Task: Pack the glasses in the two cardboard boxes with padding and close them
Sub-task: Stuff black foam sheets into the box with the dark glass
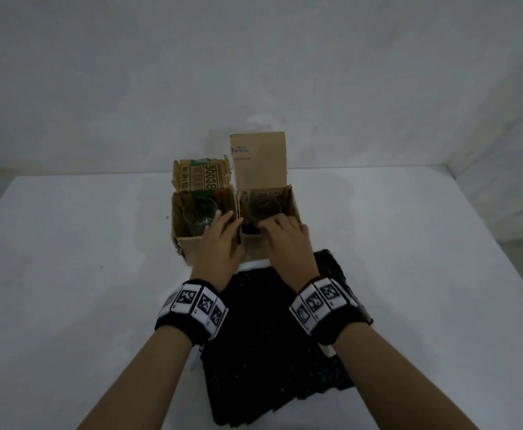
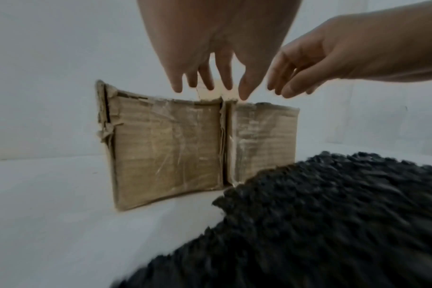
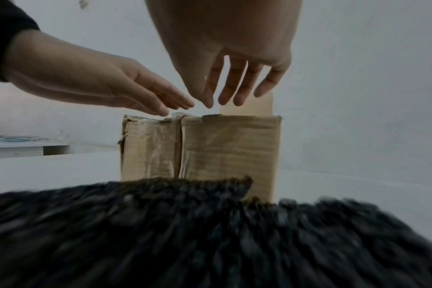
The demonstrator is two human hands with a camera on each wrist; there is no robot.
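Glasses sit one in each box at the centre of the head view: the left glass [image 1: 198, 215] leans tilted inside the left box [image 1: 188, 243], and the right glass [image 1: 264, 209] stands in the right box [image 1: 294, 206], darker and harder to read. The boxes stand side by side, touching, on the white surface [image 1: 67, 243], their far flaps raised. A black padding sheet [image 1: 272, 342] lies on the surface just below them in the frame, under both forearms.

The left hand [image 1: 220, 240] hovers over the near right corner of the left box, fingers straight and loosely spread, holding nothing. The right hand [image 1: 285, 240] reaches over the near edge of the right box, fingers relaxed and pointing down; a dark scrap shows just under its fingertips, but whether they touch it I cannot tell.

Each glass lies just ahead of and below its own hand. The padding lies behind the hands, towards the wrists, so reaching it probably means drawing back. The left glass's tilt likely needs correcting before its flaps come down.
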